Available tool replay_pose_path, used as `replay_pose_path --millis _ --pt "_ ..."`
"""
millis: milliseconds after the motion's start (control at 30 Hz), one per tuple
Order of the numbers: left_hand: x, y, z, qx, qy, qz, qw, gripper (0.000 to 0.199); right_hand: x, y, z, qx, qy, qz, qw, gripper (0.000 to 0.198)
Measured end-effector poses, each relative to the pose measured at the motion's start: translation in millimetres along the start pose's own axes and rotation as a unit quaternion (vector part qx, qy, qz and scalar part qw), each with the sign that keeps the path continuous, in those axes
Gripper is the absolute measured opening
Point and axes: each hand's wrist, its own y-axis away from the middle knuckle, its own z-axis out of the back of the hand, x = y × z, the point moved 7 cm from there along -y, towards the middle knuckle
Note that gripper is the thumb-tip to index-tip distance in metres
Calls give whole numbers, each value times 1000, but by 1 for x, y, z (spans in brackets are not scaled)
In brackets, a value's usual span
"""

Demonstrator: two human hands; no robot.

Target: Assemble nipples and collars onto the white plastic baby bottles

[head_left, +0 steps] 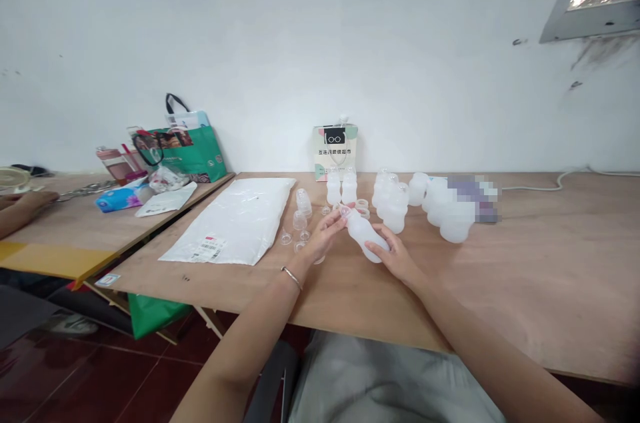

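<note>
I've got the feeding bottle (367, 236) over the bench (350, 306), neck toward 11 o'clock. Right hand (399, 254): fingers gripping its base, likely for steadiness; left hand (326, 233): fingers pinching the clear top (345, 211), likely aligning.

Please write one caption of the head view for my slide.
Left hand at its top, right hand near its base: a tilted bottle at a wooden table, more bottles standing behind.

Pale wall (260, 43), wooden tables (540, 276), dark red tiled floor (115, 376)
</note>
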Motion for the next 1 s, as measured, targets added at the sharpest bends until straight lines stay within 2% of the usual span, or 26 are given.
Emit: replay_pose_path --millis 167,300,467,667,867,1000 --pt "9 -5 16 -66 -6 5 998 55 1 1 4 -27 27 15 999 35" --pt "14 -4 31 -140 -33 15 989 44 3 3 9 -57 35 32 997 36" --pt "17 -6 23 -94 -26 5 995 49 2 3 8 -53 38 25 998 36" --pt "19 -4 33 -170 -71 33 982 39 2 4 10 -66 37 31 997 36" --pt "16 -3 16 -93 -71 13 993 39 -3 3 9 -69 65 9 995 39" --pt "24 -5 15 -68 -55 33 996 34 -3 2 5 -25 39 -9 999 35"
